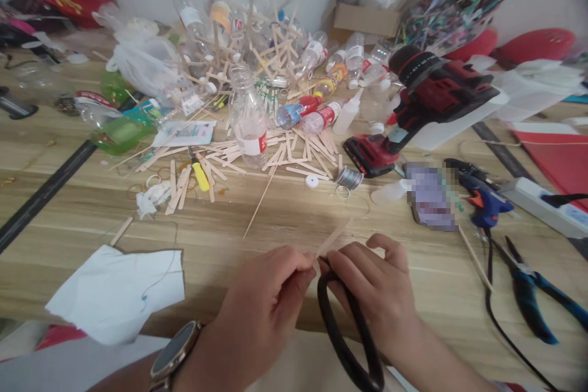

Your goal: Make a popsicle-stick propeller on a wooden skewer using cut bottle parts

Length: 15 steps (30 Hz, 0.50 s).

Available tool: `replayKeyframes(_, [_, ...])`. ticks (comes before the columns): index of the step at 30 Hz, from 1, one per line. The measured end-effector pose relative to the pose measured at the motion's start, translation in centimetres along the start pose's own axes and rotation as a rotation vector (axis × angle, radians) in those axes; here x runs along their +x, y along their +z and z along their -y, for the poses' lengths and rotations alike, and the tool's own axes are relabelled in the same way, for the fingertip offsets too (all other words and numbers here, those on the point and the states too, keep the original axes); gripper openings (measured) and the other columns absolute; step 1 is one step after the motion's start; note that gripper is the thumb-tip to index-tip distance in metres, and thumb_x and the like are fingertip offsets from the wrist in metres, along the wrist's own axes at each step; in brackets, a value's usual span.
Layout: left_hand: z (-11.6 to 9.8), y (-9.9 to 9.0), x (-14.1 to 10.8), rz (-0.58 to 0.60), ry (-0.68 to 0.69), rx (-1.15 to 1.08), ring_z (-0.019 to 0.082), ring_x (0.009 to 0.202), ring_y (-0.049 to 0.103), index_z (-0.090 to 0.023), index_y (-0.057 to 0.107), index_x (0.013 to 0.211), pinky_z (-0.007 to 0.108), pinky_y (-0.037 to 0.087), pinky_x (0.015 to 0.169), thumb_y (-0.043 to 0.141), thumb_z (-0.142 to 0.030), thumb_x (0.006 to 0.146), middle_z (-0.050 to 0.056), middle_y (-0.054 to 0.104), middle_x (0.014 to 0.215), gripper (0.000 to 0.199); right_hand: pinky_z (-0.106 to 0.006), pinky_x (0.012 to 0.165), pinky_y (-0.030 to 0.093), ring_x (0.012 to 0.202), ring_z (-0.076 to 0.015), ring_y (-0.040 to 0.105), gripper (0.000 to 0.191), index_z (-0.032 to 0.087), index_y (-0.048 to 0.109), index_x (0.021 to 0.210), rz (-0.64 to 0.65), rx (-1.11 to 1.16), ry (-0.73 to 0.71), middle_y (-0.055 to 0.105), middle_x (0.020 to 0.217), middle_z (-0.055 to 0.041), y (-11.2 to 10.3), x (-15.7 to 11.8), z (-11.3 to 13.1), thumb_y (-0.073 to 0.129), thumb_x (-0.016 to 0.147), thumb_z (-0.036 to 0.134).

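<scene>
My left hand (271,294), a watch (174,349) on its wrist, pinches a flat wooden craft stick (333,237) between thumb and forefinger near the table's front edge. The stick's free end points up and to the right, past my right hand's knuckles. Close beside it, my right hand (374,288) is closed around scissors (362,329), whose black loop handle hangs below the fingers. The blades are mostly hidden by the hands. Both hands nearly touch where the scissors meet the stick.
Ahead stand a plastic bottle (248,125), a pile of craft sticks (307,153) and a red cordless drill (427,98). At right lie a glue gun (487,199), pliers (528,288) and a power strip (546,205). White paper (117,294) is at left, with a yellow-handled tool (199,176) beyond.
</scene>
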<state>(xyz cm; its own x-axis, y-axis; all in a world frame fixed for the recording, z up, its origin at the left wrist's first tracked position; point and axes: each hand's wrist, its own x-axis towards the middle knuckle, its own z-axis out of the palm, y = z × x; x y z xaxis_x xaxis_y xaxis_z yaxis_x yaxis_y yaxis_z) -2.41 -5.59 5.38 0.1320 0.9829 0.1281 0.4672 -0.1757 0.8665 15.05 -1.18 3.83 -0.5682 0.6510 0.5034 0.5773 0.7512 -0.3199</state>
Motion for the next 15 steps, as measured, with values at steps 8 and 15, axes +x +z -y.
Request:
replayKeyframes(8, [0.10,0.12,0.01,-0.037,0.119,-0.018,0.012,0.077,0.065,-0.020,0.059,0.084,0.020,0.048,0.070,0.048,-0.010,0.093,0.000,0.071,0.083,0.017,-0.026,0.057,0.039,0.054,-0.0116,0.053,0.035,0.022,0.047,0.063,0.041,0.375,0.237,0.053,0.056,0.0041,0.16,0.25,0.67,0.044,0.098,0.021])
replayKeyframes(15, [-0.21,0.16,0.15,-0.009,-0.011,0.036,0.013,0.065,0.064,-0.020,0.061,0.082,0.021,0.049,0.059,0.047,-0.019,0.095,0.000,0.070,0.074,0.019,-0.032,0.075,0.035,0.054,-0.0097,0.054,0.029,0.020,0.055,0.075,-0.019,-0.005,0.011,0.060,0.061,0.0051,-0.14,0.24,-0.01,0.041,0.100,0.019])
